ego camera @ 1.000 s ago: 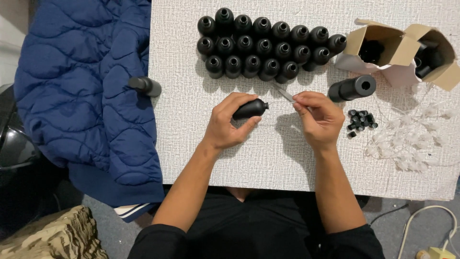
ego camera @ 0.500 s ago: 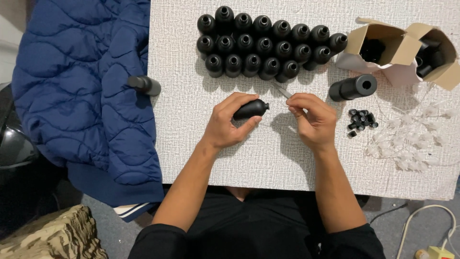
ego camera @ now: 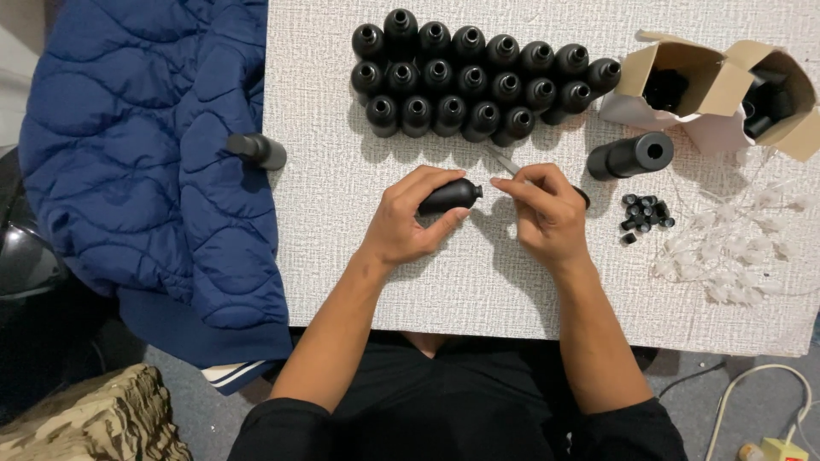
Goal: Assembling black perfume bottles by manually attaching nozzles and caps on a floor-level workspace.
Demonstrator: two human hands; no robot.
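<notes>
My left hand grips a small black bottle lying on its side, neck pointing right. Just to the right of the bottle's neck, my right hand pinches a thin clear tube that slants up and left from my fingertips. Both hands rest low over the white textured table, a short way in front of several upright black bottles packed in rows.
A black cylinder lies on its side right of my hands. Small black caps and a heap of clear plastic pieces sit further right. Two open cardboard boxes stand at the back right. A blue quilted jacket with another black bottle on it covers the left.
My right hand has drawn closer to the bottle's neck, bringing the thin tube with it. The left hand and its bottle have barely shifted.
</notes>
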